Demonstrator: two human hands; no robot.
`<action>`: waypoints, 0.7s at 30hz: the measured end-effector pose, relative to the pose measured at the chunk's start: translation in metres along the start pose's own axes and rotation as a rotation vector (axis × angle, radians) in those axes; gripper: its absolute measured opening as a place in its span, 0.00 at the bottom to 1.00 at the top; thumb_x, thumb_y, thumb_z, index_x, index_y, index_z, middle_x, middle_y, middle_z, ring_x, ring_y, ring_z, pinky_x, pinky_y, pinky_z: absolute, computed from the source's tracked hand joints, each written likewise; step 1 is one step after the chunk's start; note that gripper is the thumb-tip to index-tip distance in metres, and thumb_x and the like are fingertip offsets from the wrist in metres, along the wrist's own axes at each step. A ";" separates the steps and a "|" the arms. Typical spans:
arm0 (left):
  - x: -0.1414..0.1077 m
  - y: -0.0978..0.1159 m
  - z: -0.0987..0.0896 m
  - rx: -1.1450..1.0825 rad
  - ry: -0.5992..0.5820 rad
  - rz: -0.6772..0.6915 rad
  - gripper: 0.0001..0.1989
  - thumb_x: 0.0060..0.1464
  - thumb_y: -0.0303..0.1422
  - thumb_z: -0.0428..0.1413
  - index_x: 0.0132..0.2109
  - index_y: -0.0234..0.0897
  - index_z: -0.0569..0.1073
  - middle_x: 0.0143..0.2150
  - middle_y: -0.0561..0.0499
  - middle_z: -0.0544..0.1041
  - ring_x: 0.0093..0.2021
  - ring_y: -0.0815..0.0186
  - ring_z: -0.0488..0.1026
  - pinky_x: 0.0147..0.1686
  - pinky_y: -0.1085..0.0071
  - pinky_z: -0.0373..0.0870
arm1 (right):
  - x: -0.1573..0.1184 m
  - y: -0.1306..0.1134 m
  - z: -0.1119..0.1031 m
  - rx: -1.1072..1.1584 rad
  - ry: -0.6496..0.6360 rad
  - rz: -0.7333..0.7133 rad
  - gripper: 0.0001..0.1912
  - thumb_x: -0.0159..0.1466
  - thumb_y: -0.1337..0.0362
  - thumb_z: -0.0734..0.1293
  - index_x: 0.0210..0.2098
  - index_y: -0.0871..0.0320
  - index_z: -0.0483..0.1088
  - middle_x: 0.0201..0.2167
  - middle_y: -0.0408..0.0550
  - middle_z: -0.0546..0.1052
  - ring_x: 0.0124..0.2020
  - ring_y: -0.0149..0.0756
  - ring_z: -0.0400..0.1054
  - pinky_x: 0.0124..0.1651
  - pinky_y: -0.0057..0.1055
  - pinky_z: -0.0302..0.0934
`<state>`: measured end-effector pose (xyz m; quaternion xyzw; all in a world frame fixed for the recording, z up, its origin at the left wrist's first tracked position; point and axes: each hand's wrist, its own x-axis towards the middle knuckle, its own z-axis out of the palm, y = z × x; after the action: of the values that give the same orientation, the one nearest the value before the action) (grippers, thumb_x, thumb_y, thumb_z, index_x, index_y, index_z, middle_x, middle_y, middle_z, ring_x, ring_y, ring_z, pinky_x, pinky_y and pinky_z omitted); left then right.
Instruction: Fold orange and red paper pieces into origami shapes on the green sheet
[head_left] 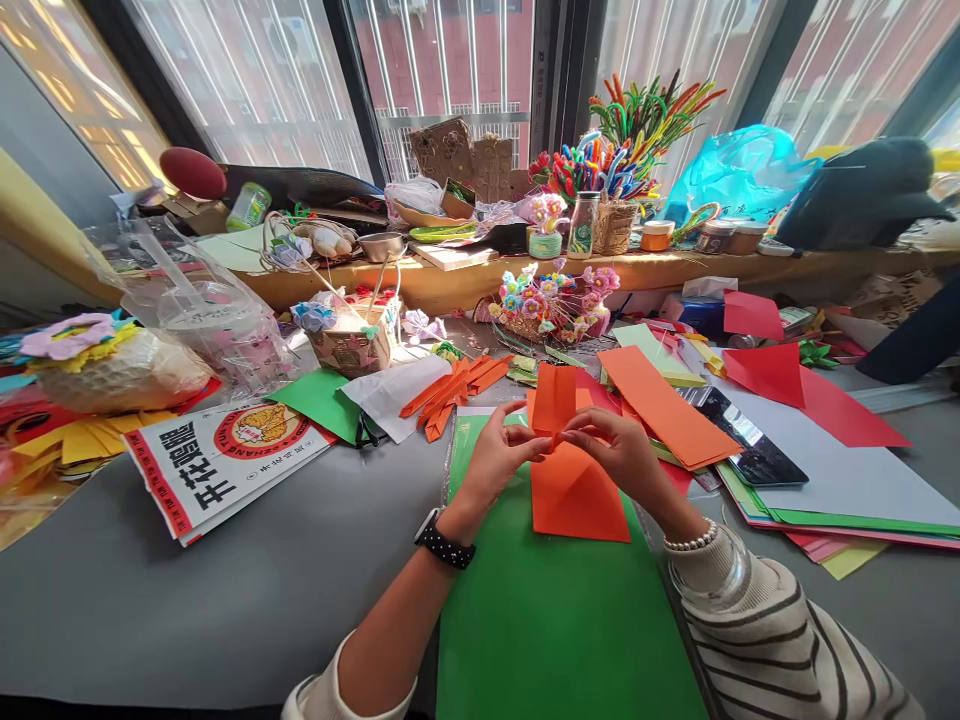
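Observation:
A small folded orange paper (556, 395) stands upright between my hands, pinched at its lower edge by the fingertips of both. My left hand (501, 455), with a dotted black watch band at the wrist, grips its left side. On the right side, my right hand (611, 450) holds it between thumb and fingers, a beaded bracelet at the wrist. Below them a larger orange sheet (577, 505) lies on the green board (555, 620). Several folded orange strips (454, 390) lie in a pile beyond my left hand.
Flat orange strips (667, 405) and a phone (750, 435) lie on paper sheets (862, 480) at the right. A printed paper bag (225, 460) is at the left. Flower baskets (352, 345) and a pot of pipe cleaners (615, 225) stand farther back.

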<state>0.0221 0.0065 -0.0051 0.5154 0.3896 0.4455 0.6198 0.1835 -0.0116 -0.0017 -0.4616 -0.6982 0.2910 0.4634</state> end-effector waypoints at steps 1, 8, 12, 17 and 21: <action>0.000 0.001 0.000 -0.005 0.005 -0.006 0.31 0.37 0.30 0.61 0.49 0.32 0.57 0.24 0.53 0.72 0.29 0.65 0.72 0.30 0.69 0.68 | 0.000 0.000 0.001 0.024 0.002 0.008 0.09 0.56 0.58 0.62 0.27 0.56 0.69 0.27 0.46 0.71 0.31 0.35 0.66 0.35 0.33 0.62; 0.000 0.000 0.001 -0.030 -0.001 -0.021 0.31 0.36 0.29 0.62 0.49 0.33 0.58 0.25 0.53 0.72 0.29 0.66 0.72 0.33 0.68 0.67 | -0.001 0.000 0.001 0.037 0.018 0.024 0.09 0.55 0.57 0.63 0.26 0.56 0.69 0.27 0.47 0.71 0.31 0.35 0.66 0.36 0.34 0.64; 0.002 -0.005 0.000 0.010 -0.004 -0.029 0.32 0.34 0.27 0.62 0.48 0.33 0.59 0.25 0.54 0.72 0.30 0.67 0.72 0.35 0.68 0.66 | -0.001 -0.001 0.002 0.034 0.007 0.023 0.08 0.55 0.58 0.63 0.26 0.56 0.69 0.27 0.47 0.71 0.30 0.35 0.66 0.35 0.33 0.64; 0.004 -0.007 0.000 -0.007 -0.014 -0.030 0.31 0.33 0.27 0.63 0.46 0.34 0.59 0.28 0.51 0.74 0.31 0.65 0.72 0.36 0.66 0.66 | -0.002 -0.003 0.005 0.112 0.004 0.065 0.09 0.54 0.57 0.63 0.28 0.56 0.68 0.28 0.46 0.71 0.32 0.34 0.66 0.38 0.33 0.64; 0.003 -0.005 0.001 -0.020 0.003 -0.004 0.30 0.33 0.28 0.63 0.45 0.34 0.59 0.26 0.52 0.73 0.30 0.66 0.72 0.35 0.67 0.66 | -0.001 0.001 0.006 0.234 0.128 0.158 0.18 0.50 0.56 0.67 0.38 0.56 0.64 0.33 0.47 0.70 0.35 0.35 0.66 0.34 0.31 0.65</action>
<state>0.0249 0.0089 -0.0095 0.5079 0.3871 0.4487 0.6252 0.1786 -0.0118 -0.0049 -0.4755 -0.5899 0.3761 0.5333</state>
